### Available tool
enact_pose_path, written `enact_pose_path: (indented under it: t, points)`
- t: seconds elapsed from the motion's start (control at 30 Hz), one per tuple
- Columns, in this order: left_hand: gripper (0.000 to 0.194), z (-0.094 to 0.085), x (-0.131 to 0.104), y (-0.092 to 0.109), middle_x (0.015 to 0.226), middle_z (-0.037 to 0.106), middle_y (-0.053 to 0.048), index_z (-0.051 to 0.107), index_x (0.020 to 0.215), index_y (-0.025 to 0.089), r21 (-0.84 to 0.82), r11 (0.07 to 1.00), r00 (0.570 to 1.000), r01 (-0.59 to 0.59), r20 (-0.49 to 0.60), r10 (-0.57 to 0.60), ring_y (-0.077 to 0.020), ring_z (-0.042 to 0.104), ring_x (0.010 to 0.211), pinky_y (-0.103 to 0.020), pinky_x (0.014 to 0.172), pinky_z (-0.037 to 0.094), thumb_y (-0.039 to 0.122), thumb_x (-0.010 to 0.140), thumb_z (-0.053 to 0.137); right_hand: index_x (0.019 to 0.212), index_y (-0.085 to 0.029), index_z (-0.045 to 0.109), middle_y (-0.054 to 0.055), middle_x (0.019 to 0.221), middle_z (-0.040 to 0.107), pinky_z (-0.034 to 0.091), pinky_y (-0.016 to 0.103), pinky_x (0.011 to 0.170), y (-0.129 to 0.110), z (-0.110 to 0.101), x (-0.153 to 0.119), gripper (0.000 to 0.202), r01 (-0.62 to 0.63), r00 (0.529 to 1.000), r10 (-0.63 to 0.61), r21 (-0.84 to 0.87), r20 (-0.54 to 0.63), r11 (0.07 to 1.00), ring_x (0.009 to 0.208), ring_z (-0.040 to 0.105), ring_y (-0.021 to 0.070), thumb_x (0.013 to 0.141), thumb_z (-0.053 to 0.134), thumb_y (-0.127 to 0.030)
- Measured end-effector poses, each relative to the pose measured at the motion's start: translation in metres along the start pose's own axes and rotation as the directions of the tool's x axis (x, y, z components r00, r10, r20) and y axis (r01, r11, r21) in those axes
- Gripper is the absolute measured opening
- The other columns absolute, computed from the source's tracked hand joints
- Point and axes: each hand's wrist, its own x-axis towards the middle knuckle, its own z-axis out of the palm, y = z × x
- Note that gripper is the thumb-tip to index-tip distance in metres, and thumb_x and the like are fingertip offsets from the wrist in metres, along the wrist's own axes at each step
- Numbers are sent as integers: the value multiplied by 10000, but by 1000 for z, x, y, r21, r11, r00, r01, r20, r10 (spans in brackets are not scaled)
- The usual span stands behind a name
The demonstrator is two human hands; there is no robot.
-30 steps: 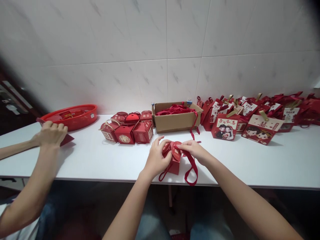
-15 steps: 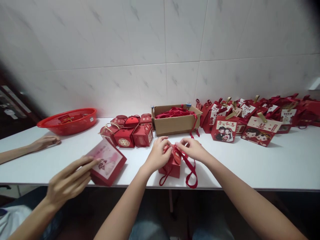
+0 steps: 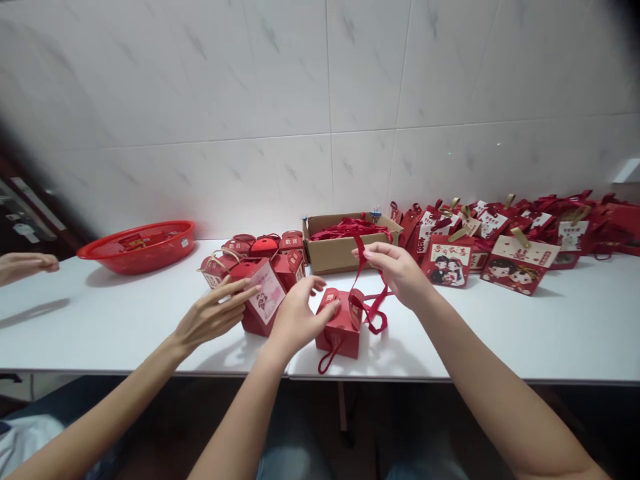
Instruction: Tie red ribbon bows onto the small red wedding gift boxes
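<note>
A small red gift box (image 3: 341, 323) with rounded top flaps stands near the table's front edge, between my hands. My left hand (image 3: 300, 313) is at its left side, fingers apart, the thumb by the left flap. Pinched in my right hand (image 3: 395, 267), raised above the box's right side, is a dark red ribbon (image 3: 361, 257). The ribbon hangs down and loops on the table right of the box. Another end of ribbon sticks out low at the box's front left.
A co-worker's hand (image 3: 215, 313) holds a red box with a pink picture (image 3: 267, 300) left of mine. Behind stand several small red boxes (image 3: 235, 247), a cardboard box (image 3: 333, 257) of ribbons, a red basket (image 3: 150, 263) and, at right, several finished-looking gift boxes (image 3: 520, 267).
My right hand has lifted away from the box, drawing the ribbon up. My left hand has opened and moved slightly left. The co-worker's pictured box has moved right, close to my left hand.
</note>
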Motion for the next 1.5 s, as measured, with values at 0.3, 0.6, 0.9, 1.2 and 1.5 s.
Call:
enact_pose_path:
  t: [0.3, 0.6, 0.9, 1.2, 1.5]
  points:
    - [249, 16, -11, -18, 695, 647, -22, 598, 859, 184, -292, 920, 931, 262, -175, -321, -168, 621, 666, -253, 595, 477, 400, 744, 639, 625, -181, 606, 76, 1145, 613, 330, 337, 972, 28, 25, -8, 190, -130, 991, 130, -320, -22, 938, 1086, 544, 217, 737, 574, -330]
    - [372, 19, -12, -34, 654, 631, -26, 610, 938, 141, -504, 806, 895, 310, -130, -426, -157, 602, 591, -270, 550, 524, 425, 702, 653, 518, -177, 566, 80, 1248, 577, 373, 343, 894, 42, 36, -9, 274, -201, 966, 258, -563, 22, 802, 1146, 532, 277, 751, 550, -320]
    - [330, 19, -12, -30, 659, 636, -19, 638, 962, 152, -498, 819, 911, 286, -123, -393, -148, 603, 620, -232, 556, 496, 379, 723, 659, 548, -179, 608, 69, 1180, 626, 363, 394, 912, 40, 44, -4, 261, -203, 962, 272, -631, 14, 749, 1096, 560, 281, 769, 546, -303]
    - [315, 16, -12, -25, 928, 730, -88, 717, 976, 166, -384, 882, 944, 271, -74, -322, -180, 660, 754, -251, 626, 512, 393, 776, 629, 563, -187, 607, 63, 1055, 673, 391, 399, 898, 40, 50, -3, 217, -177, 966, 258, -643, 33, 745, 1029, 584, 267, 761, 565, -264]
    - [465, -16, 1, -17, 1057, 693, -99, 668, 1113, 165, -782, 552, 900, 289, 26, -434, -185, 662, 915, -187, 602, 521, 292, 673, 749, 738, -180, 613, 37, 761, 617, 424, 284, 657, 26, 8, -38, 288, -108, 988, 57, -381, -144, 918, 721, 558, 165, 790, 556, -458]
